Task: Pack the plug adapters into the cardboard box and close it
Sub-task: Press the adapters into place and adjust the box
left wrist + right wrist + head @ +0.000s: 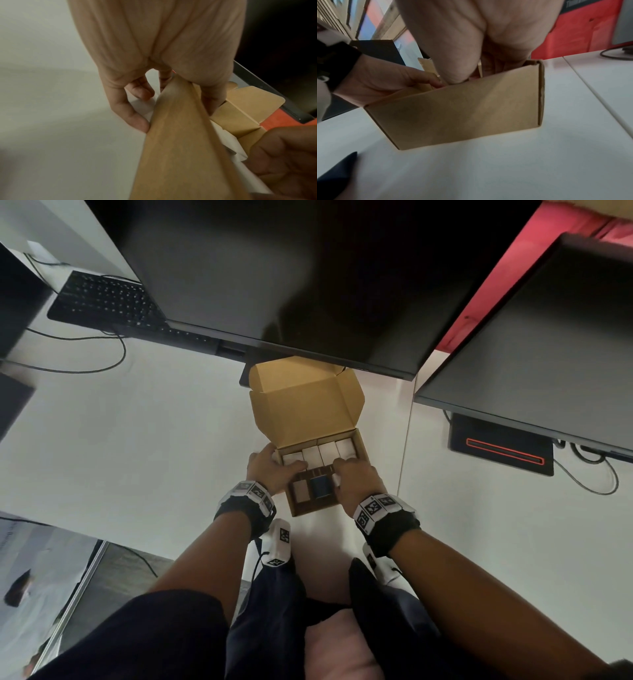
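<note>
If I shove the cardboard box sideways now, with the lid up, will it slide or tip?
The cardboard box will probably slide: it sits low and flat on the smooth white table. Rows of adapters likely weigh it down. The open lid looks thin and may flop.

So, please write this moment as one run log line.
cardboard box: lid open | plug adapters: inside | left hand: grips box wall | right hand: reaches inside

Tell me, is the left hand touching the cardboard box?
Touching. The left wrist view shows the left hand gripping the cardboard box wall, thumb inside and fingertips outside.
</note>
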